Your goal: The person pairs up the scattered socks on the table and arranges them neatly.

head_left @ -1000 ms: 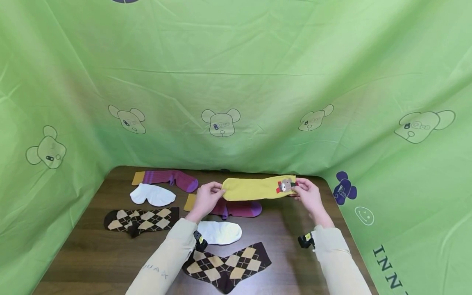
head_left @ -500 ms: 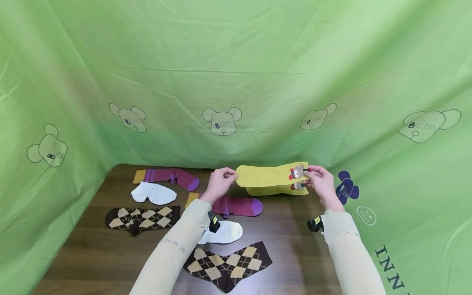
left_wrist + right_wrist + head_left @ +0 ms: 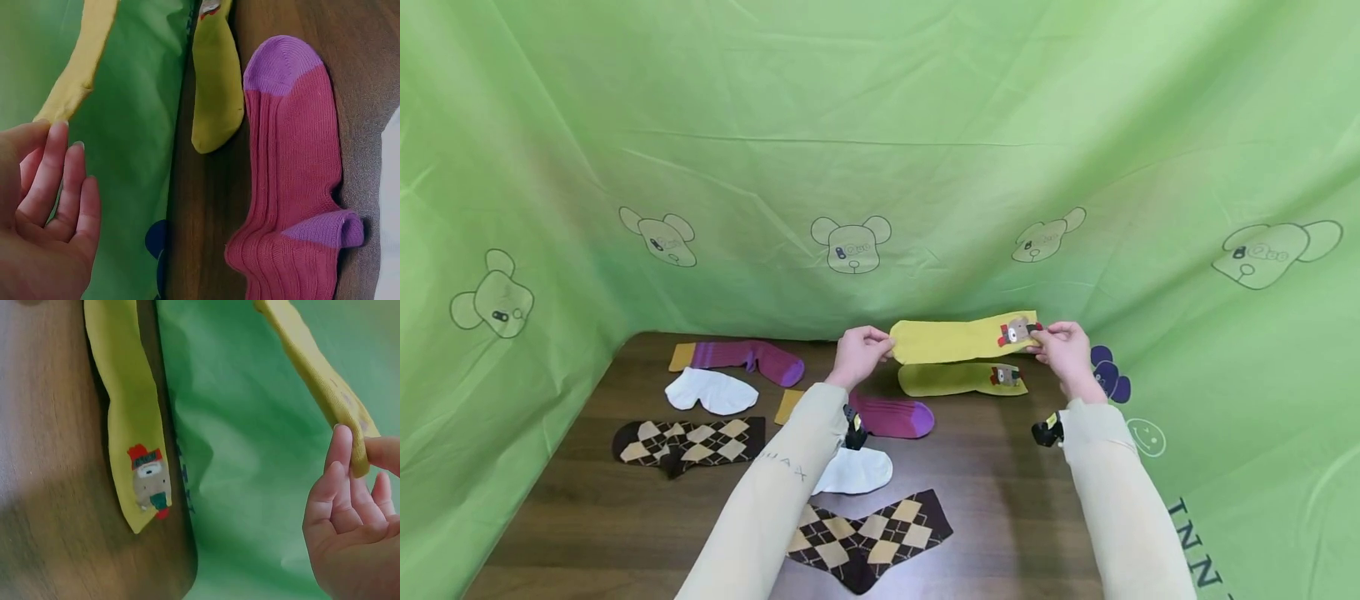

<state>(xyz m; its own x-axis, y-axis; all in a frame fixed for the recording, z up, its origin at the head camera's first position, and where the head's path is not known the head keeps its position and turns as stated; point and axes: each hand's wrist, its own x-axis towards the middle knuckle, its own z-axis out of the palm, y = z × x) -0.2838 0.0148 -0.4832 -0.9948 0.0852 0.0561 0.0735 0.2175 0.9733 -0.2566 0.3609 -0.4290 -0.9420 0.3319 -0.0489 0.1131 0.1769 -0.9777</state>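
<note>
A yellow sock (image 3: 955,340) with a bear pattern near its cuff is stretched level between both hands, raised off the table. My left hand (image 3: 859,357) pinches its toe end between thumb and forefinger. The cuff end is pinched by my right hand (image 3: 1069,357), as the right wrist view also shows. Below it, a second yellow sock (image 3: 951,379) with the same bear lies flat at the table's back edge. In the left wrist view, a purple sock (image 3: 294,137) with a lilac toe lies beside that flat sock.
On the left side of the brown table (image 3: 572,500) lie another purple sock (image 3: 730,356), a white sock (image 3: 711,392) and an argyle sock (image 3: 707,443). Nearer the middle are a white sock (image 3: 857,472) and an argyle sock (image 3: 880,537). A green curtain (image 3: 850,167) encloses the table.
Both hands have moved up and to the right with the yellow sock. A second yellow sock has come apart from it and now lies on the table.
</note>
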